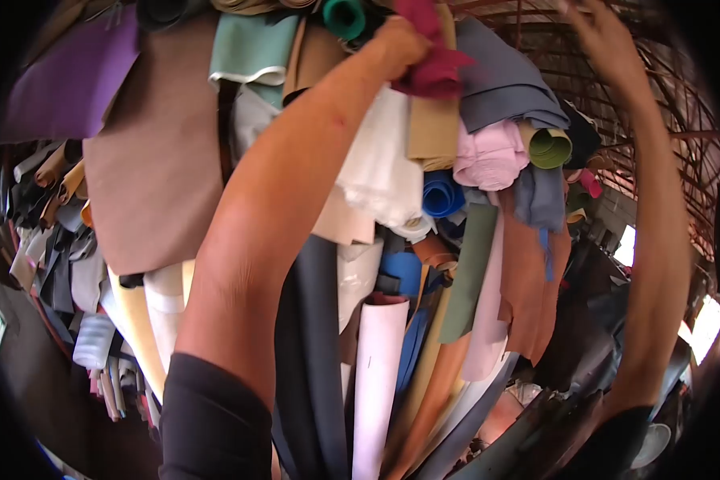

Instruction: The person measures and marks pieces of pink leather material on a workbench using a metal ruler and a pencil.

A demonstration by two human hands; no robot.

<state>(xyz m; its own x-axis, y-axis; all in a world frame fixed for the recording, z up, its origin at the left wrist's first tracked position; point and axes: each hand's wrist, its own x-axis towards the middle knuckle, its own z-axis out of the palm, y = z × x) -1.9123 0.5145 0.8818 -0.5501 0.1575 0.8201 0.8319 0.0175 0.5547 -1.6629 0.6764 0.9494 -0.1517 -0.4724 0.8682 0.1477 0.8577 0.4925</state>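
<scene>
My left arm reaches up across the stack, and my left hand [402,48] is closed on a crimson sheet of leather-like material [434,74] near the top. The sheet hangs crumpled with ragged ends over a folded tan piece [434,132]. My right hand [604,36] is raised at the upper right, blurred and partly cut off by the frame, with fingers apart and nothing in it. Nearest to it is a folded grey-blue stack [508,80]. Below that are a pink roll [490,152] and an olive-green roll [550,148].
A brown sheet [156,160] and a purple sheet [76,80] hang at the left. Upright rolls, among them a pale pink one [378,376] and a black one [316,352], stand below. Metal roof trusses [656,104] show behind my right arm.
</scene>
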